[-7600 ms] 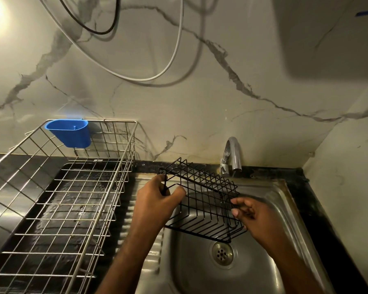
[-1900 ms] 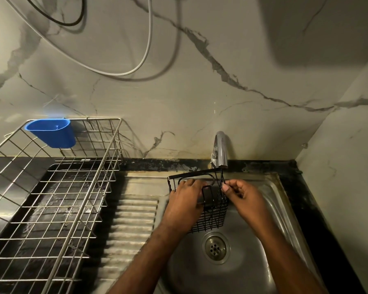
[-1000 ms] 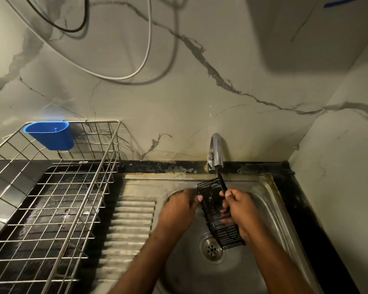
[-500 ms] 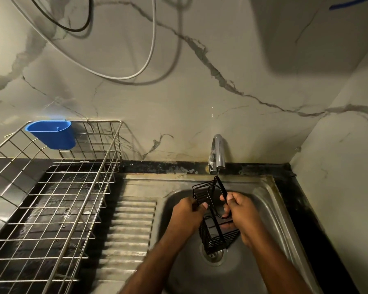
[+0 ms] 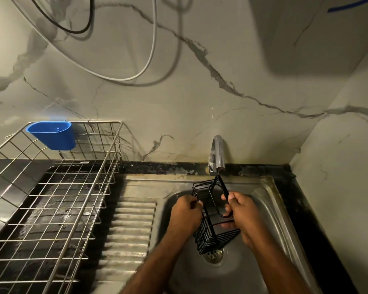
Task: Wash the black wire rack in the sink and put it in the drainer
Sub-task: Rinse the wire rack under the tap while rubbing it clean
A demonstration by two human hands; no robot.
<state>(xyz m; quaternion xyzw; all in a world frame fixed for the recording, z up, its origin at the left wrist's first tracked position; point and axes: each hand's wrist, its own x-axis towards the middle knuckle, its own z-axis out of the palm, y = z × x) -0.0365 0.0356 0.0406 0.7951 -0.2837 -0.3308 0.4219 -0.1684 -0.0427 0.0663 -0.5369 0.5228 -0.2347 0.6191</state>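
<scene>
The black wire rack hangs tilted over the steel sink, its top end just under the tap and its lower end above the drain. My left hand grips the rack's left side. My right hand grips its right side bar, fingers curled round the wire. The steel wire drainer stands to the left of the sink on the dark counter.
A blue plastic cup hangs on the drainer's back rim. A ribbed draining board lies between drainer and sink bowl. Marble walls close in at the back and right. White and black cables hang above.
Over the last second the rack has been turned in both hands under the tap, from lying slanted to standing more on end. Both hands keep their grip.
</scene>
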